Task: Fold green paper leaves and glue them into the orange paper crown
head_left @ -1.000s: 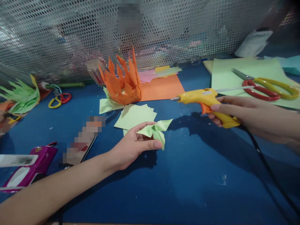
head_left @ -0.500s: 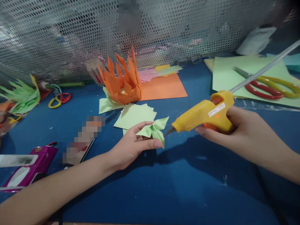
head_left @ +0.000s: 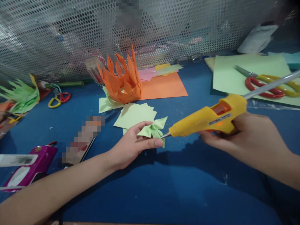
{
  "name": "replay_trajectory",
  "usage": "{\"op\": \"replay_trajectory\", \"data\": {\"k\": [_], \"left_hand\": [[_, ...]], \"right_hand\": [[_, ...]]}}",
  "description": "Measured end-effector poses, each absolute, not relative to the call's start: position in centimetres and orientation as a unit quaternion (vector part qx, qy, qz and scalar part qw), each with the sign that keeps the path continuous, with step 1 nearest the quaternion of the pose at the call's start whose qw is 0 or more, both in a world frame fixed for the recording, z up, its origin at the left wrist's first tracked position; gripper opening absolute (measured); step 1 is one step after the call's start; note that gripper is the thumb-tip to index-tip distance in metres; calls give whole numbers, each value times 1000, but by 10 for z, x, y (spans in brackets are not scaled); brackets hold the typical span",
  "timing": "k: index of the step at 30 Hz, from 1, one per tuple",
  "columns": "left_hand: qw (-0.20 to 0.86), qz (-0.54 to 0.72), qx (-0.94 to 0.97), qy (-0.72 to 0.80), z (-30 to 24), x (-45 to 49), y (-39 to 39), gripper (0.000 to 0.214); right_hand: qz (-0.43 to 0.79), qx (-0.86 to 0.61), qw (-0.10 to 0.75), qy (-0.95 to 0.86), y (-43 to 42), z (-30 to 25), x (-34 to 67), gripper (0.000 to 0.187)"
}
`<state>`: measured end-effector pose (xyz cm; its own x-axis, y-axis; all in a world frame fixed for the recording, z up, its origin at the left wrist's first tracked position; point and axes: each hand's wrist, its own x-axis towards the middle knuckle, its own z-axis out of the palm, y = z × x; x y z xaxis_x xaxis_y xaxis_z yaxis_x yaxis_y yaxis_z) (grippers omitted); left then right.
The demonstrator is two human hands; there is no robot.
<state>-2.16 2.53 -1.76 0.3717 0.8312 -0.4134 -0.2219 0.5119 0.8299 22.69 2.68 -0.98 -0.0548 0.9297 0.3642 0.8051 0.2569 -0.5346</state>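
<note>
Between the thumb and fingers of my left hand is a folded piece of light green paper, its pointed flaps spread out. My right hand grips a yellow hot glue gun, with a clear glue stick sticking out of its back end. The gun's metal nozzle points left and appears to touch the lower right flap of the folded paper, near my left thumb. Just behind my left hand lies a stack of light green paper squares. An orange folded paper flower stands farther back.
Red-and-yellow scissors rest on green sheets at the right. Another pair of scissors, a purple device and green paper leaves lie at the left. Perforated metal mesh closes off the back. Part of another person's hand shows far left.
My right hand has tilted the glue gun and brought its nozzle left, from just beside the folded green paper onto its lower right flap. My left hand has stayed nearly still.
</note>
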Motion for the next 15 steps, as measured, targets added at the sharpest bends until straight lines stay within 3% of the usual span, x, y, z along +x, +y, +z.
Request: {"op": "replay_trajectory", "data": {"k": [15], "left_hand": [[750,342,381,418,-19,-23,26,48]], "right_hand": [[-27,-553,339,-760,24,-12,230,28]]}}
